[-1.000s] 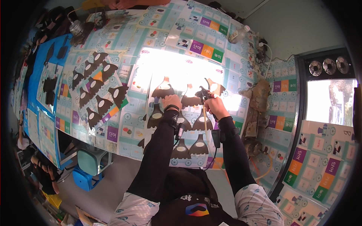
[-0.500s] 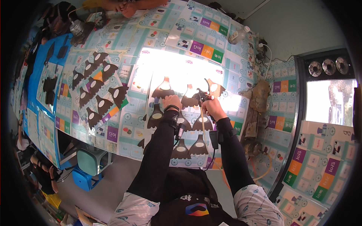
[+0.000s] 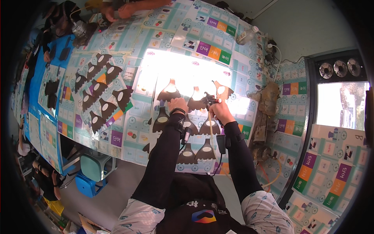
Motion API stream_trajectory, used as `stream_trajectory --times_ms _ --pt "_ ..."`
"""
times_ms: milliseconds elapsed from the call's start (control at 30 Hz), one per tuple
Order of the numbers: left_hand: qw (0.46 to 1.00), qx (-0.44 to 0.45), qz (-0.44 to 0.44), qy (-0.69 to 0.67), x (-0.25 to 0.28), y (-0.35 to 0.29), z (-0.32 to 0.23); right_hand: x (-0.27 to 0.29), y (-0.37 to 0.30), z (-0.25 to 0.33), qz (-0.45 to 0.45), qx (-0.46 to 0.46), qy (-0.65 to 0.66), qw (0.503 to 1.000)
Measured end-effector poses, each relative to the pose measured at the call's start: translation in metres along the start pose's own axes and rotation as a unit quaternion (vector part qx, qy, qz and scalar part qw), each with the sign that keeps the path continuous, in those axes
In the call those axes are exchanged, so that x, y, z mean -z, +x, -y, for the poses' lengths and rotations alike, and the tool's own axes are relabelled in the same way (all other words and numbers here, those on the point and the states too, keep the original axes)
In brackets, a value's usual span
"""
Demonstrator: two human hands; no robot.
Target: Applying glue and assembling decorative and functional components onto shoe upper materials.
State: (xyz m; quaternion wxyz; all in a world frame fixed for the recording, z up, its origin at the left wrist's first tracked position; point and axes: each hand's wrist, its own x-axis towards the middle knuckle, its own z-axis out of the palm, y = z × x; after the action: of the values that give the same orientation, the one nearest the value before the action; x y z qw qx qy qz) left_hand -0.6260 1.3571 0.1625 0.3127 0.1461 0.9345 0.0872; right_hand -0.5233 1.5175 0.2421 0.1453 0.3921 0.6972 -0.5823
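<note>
Below, a left hand (image 3: pixel 178 103) and a right hand (image 3: pixel 221 112) among dark fan-shaped pieces (image 3: pixel 160 124)

Nearest is the wearer's dark top (image 3: pixel 194 195), with two black-sleeved forearms (image 3: pixel 157 156) reaching forward over a table (image 3: pixel 132 148) covered in printed sheets. The pieces, each with a pale oval, lie in loose rows around and between the forearms. The left forearm blocks part of them; only dark tips show along its outer side.

A tan hose (image 3: pixel 211 123) crosses in front of the pieces, up to what looks like a small spray gun (image 3: pixel 210 99), dark against dark and hard to make out. The right hand is wrapped around it, above the upper row. The left hand is bent at the lower edge of an upper-left piece; its fingertips are hidden, so I cannot tell whether they pinch or only touch.

Just beyond, a white glare (image 3: pixel 191 66) washes out the sheets and the tops of some pieces. To the left lies a second group of similar pieces, beside a blue surface (image 3: pixel 38 80), with a grey-green stool (image 3: pixel 91 167) below.

At the far edge are another person's hands (image 3: pixel 126 11), the body cut off, and a clear bottle (image 3: pixel 246 37) on the right. People at far left fade into the black rim.
</note>
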Motion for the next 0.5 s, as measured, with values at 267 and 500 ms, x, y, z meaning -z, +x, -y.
stream_trajectory --times_ms 267,500 --pt "1.0 -0.006 -0.003 0.01 0.001 0.0 -0.001 -0.008 -0.005 0.004 0.006 0.017 0.074 0.997" --pt "1.0 -0.011 0.007 0.019 -0.003 0.006 0.001 -0.013 -0.002 -0.001 0.043 0.019 0.069 0.997"
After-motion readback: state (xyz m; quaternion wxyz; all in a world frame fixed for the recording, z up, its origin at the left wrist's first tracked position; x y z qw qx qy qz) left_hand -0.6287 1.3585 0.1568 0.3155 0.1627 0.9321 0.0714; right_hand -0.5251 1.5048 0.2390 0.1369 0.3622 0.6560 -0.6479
